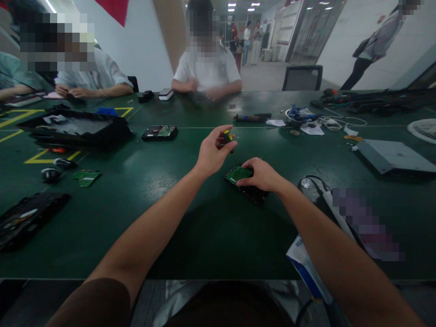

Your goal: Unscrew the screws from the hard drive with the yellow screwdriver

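Observation:
My left hand (216,152) is closed round the yellow-and-black handle of a screwdriver (228,136). The thin shaft slants down to the far edge of what looks like a hard drive (252,193), a black body with a green circuit board (238,174) on top. Whether the tip sits in a screw is too small to tell. My right hand (260,175) grips the drive from the right, thumb and fingers over the board, and covers part of it. The drive lies on the green table (211,218), in front of me.
Left are a similar drive (160,132), a black tray (78,127), a loose circuit board (87,177) and a black casing (29,218). On the right lie a grey metal box (397,156), cables (335,121) and a bag (306,261). A person (207,68) sits opposite.

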A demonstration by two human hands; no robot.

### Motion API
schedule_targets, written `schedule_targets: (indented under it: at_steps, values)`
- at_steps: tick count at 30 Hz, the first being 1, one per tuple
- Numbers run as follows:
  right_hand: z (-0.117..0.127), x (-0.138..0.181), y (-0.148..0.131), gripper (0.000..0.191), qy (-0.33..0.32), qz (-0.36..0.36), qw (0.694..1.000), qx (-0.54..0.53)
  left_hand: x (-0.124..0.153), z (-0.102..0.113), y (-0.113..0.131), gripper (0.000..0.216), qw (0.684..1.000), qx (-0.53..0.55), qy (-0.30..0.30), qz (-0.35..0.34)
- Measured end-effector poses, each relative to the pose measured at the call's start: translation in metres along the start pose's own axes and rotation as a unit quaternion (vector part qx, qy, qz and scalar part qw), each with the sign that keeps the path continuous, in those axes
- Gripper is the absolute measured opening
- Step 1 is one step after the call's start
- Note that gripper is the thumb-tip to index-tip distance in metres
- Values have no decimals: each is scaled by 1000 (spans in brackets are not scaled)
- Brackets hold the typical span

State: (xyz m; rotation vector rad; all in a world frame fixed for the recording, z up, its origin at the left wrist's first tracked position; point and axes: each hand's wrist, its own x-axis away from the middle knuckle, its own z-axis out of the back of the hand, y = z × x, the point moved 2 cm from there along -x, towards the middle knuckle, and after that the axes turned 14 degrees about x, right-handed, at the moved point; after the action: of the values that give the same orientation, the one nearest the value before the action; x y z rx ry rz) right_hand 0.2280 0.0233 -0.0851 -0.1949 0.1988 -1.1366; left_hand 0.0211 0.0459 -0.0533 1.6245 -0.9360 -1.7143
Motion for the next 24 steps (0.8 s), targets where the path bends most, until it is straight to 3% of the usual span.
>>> schedule_targets:
  at_steps: [24]
  values:
    - [0, 0, 1, 67, 3, -7, 1000, -22, 1, -2, -2, 49, 999, 9, -37, -29]
